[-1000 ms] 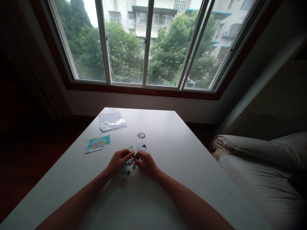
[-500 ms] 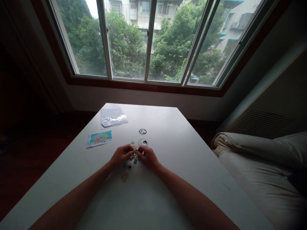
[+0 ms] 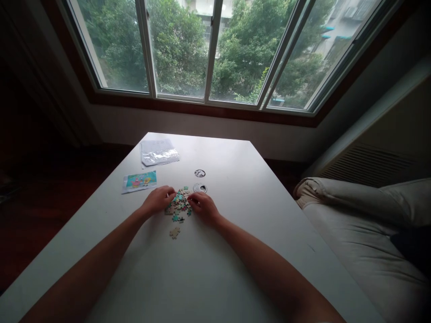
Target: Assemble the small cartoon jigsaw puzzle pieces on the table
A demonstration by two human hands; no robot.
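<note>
A heap of small jigsaw puzzle pieces [image 3: 182, 202], teal, pink and bare-backed tan, lies on the white table. At the heap's left edge is my left hand [image 3: 157, 200], its fingers curled in toward the thumb. Across from it, my right hand [image 3: 206, 208] has bent fingers with tips touching the heap's right side. Whatever either hand may pinch is too small to make out. Several teal and dark pieces sit just in front of the heap. Nearer to me lies a tan cluster [image 3: 174, 233], back side up.
A colourful cartoon picture card [image 3: 141, 180] lies left of the heap, with a clear plastic packet [image 3: 159, 153] beyond it. Two round black-and-white discs [image 3: 200, 173] are printed or lying behind my right hand. A pale sofa [image 3: 350, 224] stands along the right; a window is ahead.
My hands have parted from close together over the heap, the left moving left, so more puzzle pieces show between them. The view has tilted down somewhat.
</note>
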